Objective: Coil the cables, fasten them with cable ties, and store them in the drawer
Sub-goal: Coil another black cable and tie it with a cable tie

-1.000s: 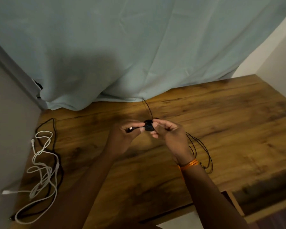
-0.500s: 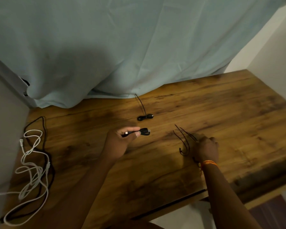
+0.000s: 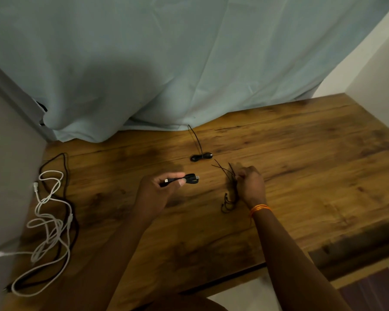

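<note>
Cable coil (image 3: 190,178), short and black: pinched in left hand (image 3: 157,191) so its loops hold. Right hand (image 3: 250,187) curls round thin black cable ties (image 3: 228,173) at mid wooden worktop (image 3: 312,176), likely selecting one.

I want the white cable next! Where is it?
In the head view, the white cable lies tangled with a black cable at the table's left edge, by the wall, well left of the left hand.
</note>
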